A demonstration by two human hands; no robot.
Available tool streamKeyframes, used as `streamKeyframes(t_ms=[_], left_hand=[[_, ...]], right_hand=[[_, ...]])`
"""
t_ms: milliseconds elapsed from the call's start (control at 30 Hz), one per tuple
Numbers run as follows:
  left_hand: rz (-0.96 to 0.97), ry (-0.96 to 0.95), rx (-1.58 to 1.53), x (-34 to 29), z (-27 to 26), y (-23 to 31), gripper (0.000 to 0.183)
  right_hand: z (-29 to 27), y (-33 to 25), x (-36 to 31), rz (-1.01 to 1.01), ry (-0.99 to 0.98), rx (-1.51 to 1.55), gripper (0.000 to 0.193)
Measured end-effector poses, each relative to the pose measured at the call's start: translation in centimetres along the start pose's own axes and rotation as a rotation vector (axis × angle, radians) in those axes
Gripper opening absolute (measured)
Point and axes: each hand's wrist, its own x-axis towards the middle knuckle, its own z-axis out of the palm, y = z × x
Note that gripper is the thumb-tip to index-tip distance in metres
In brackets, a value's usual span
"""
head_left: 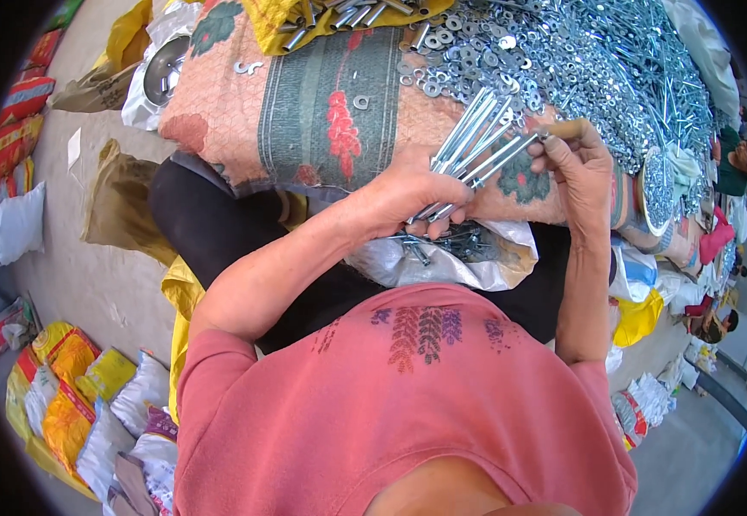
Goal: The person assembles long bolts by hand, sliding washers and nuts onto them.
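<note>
My left hand [416, 189] is wrapped round a bundle of long silvery bolts [474, 129], which fan out up and to the right. Close by, the fingers of my right hand [578, 163] pinch at the tip of one bolt that sticks out from the bundle. Whether a small nut or washer is also between those fingertips, I cannot tell. Below my left hand, in my lap, more dark metal bolts [455, 242] lie on a white sack [390, 262]. Beyond both hands, a large heap of loose washers [511, 52] covers the far part of the padded, flower-patterned cloth [218, 95].
Metal tubes [365, 13] lie on a yellow sack [261, 26] at the far edge. Long thin bolts [679, 77] are piled far right, near a round container [657, 185] of small parts. Filled sacks [72, 421] stand on the floor at left. Other people [739, 159] sit at right.
</note>
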Motion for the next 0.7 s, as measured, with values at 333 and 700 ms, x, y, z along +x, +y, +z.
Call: streamKeyframes(t_ms=[333,700], left_hand=[[-0.072,0.011,0.032,0.2,-0.2,0.2,0.019],[-0.033,-0.006,0.065,-0.3,-0.3,0.3,0.029]], right_hand=[[0.5,0.2,-0.5,-0.065,0.045,-0.117,0.014],[0.4,0.2,-1.3,0.185,-0.026,0.068,0.018]])
